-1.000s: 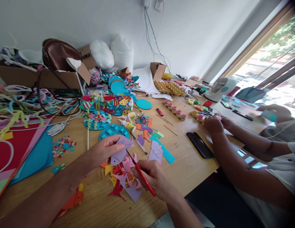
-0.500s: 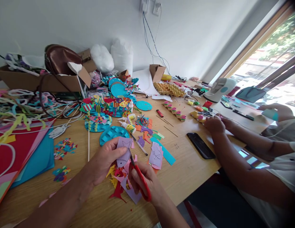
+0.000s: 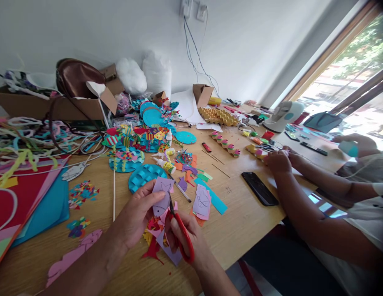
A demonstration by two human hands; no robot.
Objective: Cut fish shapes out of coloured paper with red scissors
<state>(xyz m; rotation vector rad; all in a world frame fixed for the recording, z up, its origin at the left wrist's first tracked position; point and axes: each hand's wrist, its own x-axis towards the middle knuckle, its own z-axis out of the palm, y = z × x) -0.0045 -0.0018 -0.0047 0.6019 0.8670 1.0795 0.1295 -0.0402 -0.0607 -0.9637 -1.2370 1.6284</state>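
My left hand [image 3: 137,216] pinches a purple fish-shaped paper cutout [image 3: 162,194] and holds it up over the wooden table [image 3: 240,224]. My right hand [image 3: 186,242] grips red-handled scissors [image 3: 180,230], whose blades meet the right edge of the purple cutout. Below both hands lies a heap of red, yellow, pink and purple paper scraps [image 3: 157,242]. More purple fish cutouts [image 3: 202,201] lie just right of my hands on a teal strip.
A co-worker's hands [image 3: 279,160] work at small coloured pieces to the right, near a black phone [image 3: 260,188]. Blue paper discs with decorations [image 3: 142,142], glue bottles [image 3: 164,164], wooden sticks, cardboard boxes [image 3: 55,102] and coloured sheets [image 3: 27,197] crowd the left and back.
The purple cutout has turned upright in my left hand. My right hand came nearer with the scissors, whose blades now stand steeper against the cutout's edge. The view shifted slightly.
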